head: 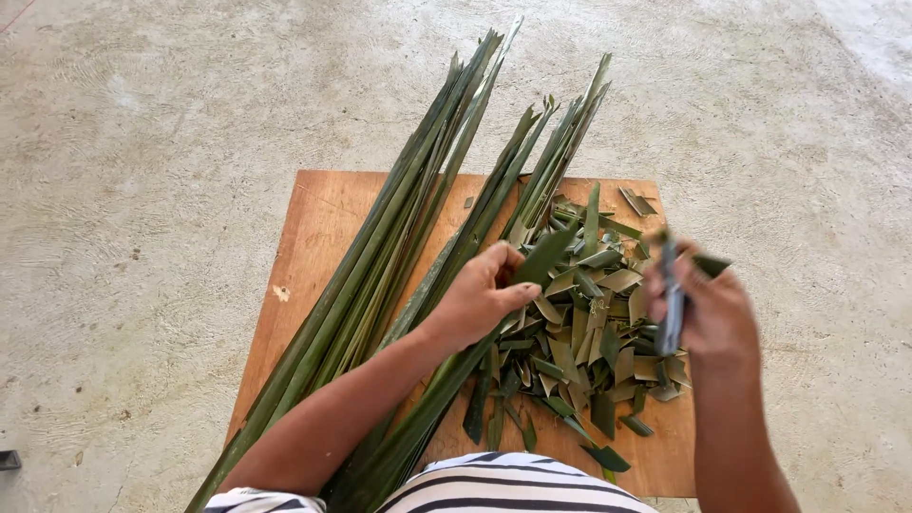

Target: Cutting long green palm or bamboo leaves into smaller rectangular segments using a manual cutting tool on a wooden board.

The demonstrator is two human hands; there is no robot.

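Cutting palm leaves over a wooden board [313, 228].
Left hand [480, 296] is pinching a long leaf [446, 375] beside the cut pieces [584, 328]; right hand [708, 309] is gripping a blade [672, 294] just right of them.

Left hand [480, 296]: closed round a long green leaf [446, 375], gripping near its cut tip over the middle of the wooden board [318, 228].
Right hand [714, 309]: raised above the board's right edge, clasping scissors [671, 299], a leaf scrap by the fingers.
Cut pieces [584, 323]: heaped on the board's right half.
Long leaves [380, 256]: bundled across the left half, tips past the far edge.
Floor [142, 190]: bare concrete.
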